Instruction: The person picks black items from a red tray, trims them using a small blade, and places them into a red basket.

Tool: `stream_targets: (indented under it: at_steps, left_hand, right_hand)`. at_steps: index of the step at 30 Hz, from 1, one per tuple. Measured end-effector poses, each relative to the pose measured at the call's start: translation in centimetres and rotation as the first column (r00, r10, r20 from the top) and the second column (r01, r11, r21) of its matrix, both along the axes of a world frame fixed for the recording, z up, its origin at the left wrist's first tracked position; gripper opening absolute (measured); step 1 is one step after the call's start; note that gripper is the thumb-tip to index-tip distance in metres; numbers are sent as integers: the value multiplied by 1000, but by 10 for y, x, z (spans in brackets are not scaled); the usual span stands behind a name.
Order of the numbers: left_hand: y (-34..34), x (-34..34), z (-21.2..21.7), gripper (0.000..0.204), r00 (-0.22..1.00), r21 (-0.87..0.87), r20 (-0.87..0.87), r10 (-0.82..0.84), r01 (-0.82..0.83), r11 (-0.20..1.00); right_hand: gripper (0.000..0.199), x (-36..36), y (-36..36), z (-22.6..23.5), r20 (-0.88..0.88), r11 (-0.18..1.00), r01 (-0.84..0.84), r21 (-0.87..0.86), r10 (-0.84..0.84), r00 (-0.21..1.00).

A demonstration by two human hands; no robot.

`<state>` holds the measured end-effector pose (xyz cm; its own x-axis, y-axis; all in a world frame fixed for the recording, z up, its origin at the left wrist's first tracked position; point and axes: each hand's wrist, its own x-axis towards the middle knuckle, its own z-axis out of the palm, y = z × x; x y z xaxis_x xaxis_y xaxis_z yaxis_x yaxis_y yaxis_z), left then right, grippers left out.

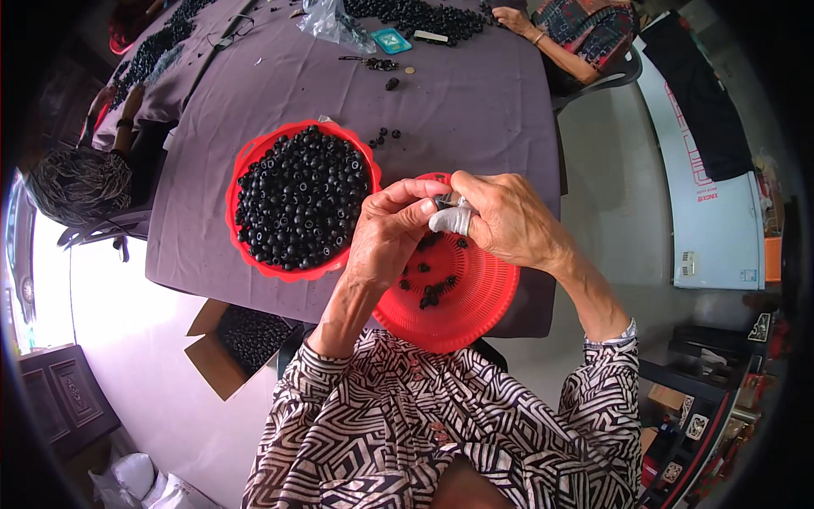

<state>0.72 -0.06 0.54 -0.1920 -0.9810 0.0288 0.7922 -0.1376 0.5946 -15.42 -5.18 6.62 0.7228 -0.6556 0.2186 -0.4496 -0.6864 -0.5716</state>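
Piece (442,202), small and dark, mostly covered by fingertips; its form is hard to make out. Left hand (386,231): thumb and forefinger pinched narrow on the piece, above the basket. Right hand (515,219): fingers curled in at the same spot, white wrap (451,221) on one finger; what it grips, if anything, cannot be told. Basket (447,329): red, round, ribbed, far side partly behind the hands; a few black beads (431,297) scattered inside, others possibly hidden. Bowl (292,273): red, scalloped rim, left of the basket, heaped with black beads; lower layers out of sight. Box (215,366): cardboard, flaps spread, on the floor, holding many small dark pieces (253,338), too small to tell singly; partly under the table edge. Table (479,102): purple-grey cloth, loose beads (396,133) just beyond the bowl. Heap (424,15): black, cut off by the upper edge, a plastic bag (326,30) beside it. Co-worker's hand (515,21): upper right, near the heap.
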Motion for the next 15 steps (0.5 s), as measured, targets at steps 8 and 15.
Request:
stream_targets:
  at_steps: [8,15]
  left_hand:
    - [1,-3,-2,17,1000,55,-6,14,-14,998]
    - [3,-3,-3,17,1000,75,6,10,-11,997]
  right_hand:
    - [18,-1,-1,1,-64,999,-24,-37,21,998]
    - [15,-4,-2,1,-101,998,-61,-24,58,993]
